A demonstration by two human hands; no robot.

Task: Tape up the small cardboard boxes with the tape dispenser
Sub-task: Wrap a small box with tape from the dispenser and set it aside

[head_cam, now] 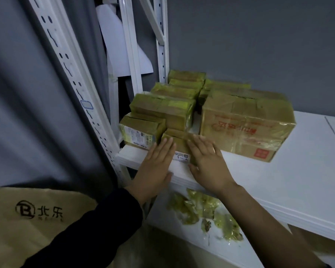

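- Small cardboard box (177, 139): brown, wrapped in glossy yellowish tape. It sits at the front edge of the white shelf (298, 171), lowest and nearest of the pile.
- Left hand (155, 167): fingers straight and together, laid flat against the left side of the small cardboard box. A dark sleeve (97, 227) covers the forearm.
- Right hand (207, 165): fingers straight and slightly spread, laid flat on the right side of the same box. The forearm is bare. The two hands flank the box, apart from each other, and neither curls round it.
- White label (180, 157): printed, visible in the gap between the hands just below the box. Whether it is stuck to the box or to the shelf cannot be told.
- Labelled box (139, 132): taped, with a shipping sticker facing forward, just left of the small cardboard box.
- Stacked taped boxes (162, 107): piled directly behind it and running back toward the grey wall (259, 45).
- Large carton (246, 124): taped, red print on its front, close against the right of the small cardboard box.
- Crumpled tape scraps (201, 209): yellowish, on the lower shelf beneath the hands.
- Rack uprights (132, 55): white, perforated, bounding the pile on the left.
- Grey curtain (27, 103): hangs left of the rack.
- Printed cardboard (27, 219): brown, bearing a dark logo, at the lower left.
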